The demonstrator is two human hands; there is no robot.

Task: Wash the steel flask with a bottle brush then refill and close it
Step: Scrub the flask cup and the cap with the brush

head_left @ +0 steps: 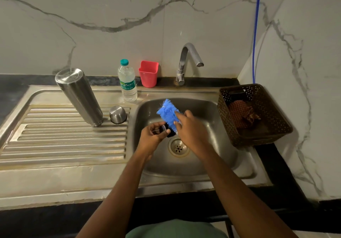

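The steel flask (79, 95) stands upside down on the ribbed drainboard (55, 145), with a small steel cap (118, 114) upside down beside it. Over the sink basin (212, 119) my left hand (154, 136) pinches a small dark stopper-like part (167, 129). My right hand (191, 128) grips the bottle brush, whose blue bristle head (167, 112) sticks up and presses against that dark part. The brush handle is hidden by my right hand.
A clear plastic water bottle (127, 81) and a red cup (148, 73) stand on the sink's back ledge. The tap (186, 62) arches over the basin, no water running. A brown perforated basket (258, 115) with a checked cloth sits at the right.
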